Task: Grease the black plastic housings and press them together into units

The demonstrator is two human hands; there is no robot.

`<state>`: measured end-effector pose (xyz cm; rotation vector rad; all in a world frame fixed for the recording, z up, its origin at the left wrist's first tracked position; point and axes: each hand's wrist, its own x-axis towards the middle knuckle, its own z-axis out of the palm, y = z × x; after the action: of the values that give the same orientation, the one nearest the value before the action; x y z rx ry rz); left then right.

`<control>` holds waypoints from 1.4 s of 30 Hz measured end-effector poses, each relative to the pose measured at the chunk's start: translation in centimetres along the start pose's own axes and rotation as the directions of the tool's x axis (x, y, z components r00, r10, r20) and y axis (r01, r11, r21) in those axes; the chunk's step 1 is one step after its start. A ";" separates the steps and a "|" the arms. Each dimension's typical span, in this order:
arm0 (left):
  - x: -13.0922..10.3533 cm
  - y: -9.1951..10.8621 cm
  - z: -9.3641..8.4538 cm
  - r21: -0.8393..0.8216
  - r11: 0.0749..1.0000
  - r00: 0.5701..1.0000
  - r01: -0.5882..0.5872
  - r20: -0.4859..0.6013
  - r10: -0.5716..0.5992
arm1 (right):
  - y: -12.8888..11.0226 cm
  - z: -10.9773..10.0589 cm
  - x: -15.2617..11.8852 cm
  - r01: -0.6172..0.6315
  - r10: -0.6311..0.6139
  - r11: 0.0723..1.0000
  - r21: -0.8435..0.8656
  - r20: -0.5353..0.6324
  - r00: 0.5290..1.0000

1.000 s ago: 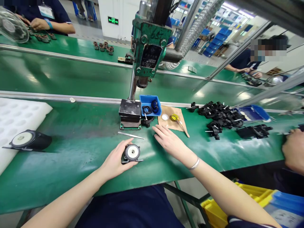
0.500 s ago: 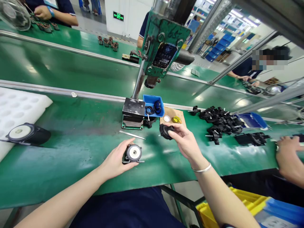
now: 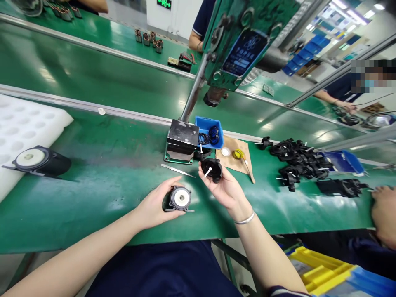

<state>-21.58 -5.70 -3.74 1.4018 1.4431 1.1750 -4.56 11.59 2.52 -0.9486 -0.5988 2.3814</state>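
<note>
My left hand (image 3: 156, 206) is wrapped round a black round motor housing (image 3: 172, 199) with a white disc on top, standing on the green bench. To its right, my right hand (image 3: 225, 187) holds up a black cap (image 3: 214, 170), its hollow side showing and a white pin sticking out. Metal tweezers (image 3: 177, 170) lie just beyond my left hand. Behind the cap stand a press base (image 3: 182, 142) and a blue bin (image 3: 208, 123) with black rings. A brush (image 3: 247, 167) and a yellow-rimmed pot (image 3: 238, 154) rest on cardboard (image 3: 227, 164).
A second black housing (image 3: 52, 161) lies at the left by a white foam tray (image 3: 24, 123). Piled black caps (image 3: 297, 159) and a blue tray (image 3: 346, 161) are at the right. The press head (image 3: 241, 45) overhangs the bench. Another person's hand (image 3: 383, 210) is at the far right.
My right hand has turned the cap so its hollow side and white pin now show, and moved slightly left relative to the bench. The view has shifted. The brush has come into sight.
</note>
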 end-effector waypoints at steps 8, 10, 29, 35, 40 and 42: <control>0.0 -0.1 0.0 -0.007 1.000 0.999 -0.027 0.022 0.027 | 0.7 0.9 0.8 0.063 -0.057 0.973 -0.221 0.030 0.998; 0.1 0.0 0.0 -0.026 0.999 0.999 -0.028 0.023 0.029 | 0.8 1.3 0.1 0.206 -0.191 0.892 -0.403 0.077 0.979; 0.2 0.3 -0.2 -0.021 0.998 0.998 -0.058 -0.010 0.057 | 3.6 2.1 -3.9 0.716 -0.294 -0.100 -0.691 0.708 0.642; 0.3 0.5 -0.2 -0.007 0.998 0.998 -0.060 -0.029 0.060 | 5.5 0.8 -3.3 0.714 -0.314 -0.158 -0.682 0.720 0.619; 0.4 0.1 -0.1 0.016 0.988 0.987 -0.154 -0.044 0.154 | 6.8 -0.2 -3.0 0.691 -0.392 -0.055 -0.721 0.652 0.649; 0.4 -0.2 -0.1 0.036 0.977 0.975 -0.212 -0.053 0.214 | 6.8 -0.3 -3.0 0.700 -0.391 -0.083 -0.710 0.669 0.632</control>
<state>-21.72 -5.32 -3.88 1.5867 1.3788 1.3412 -4.43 4.58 0.05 -0.4949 -2.2899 1.0391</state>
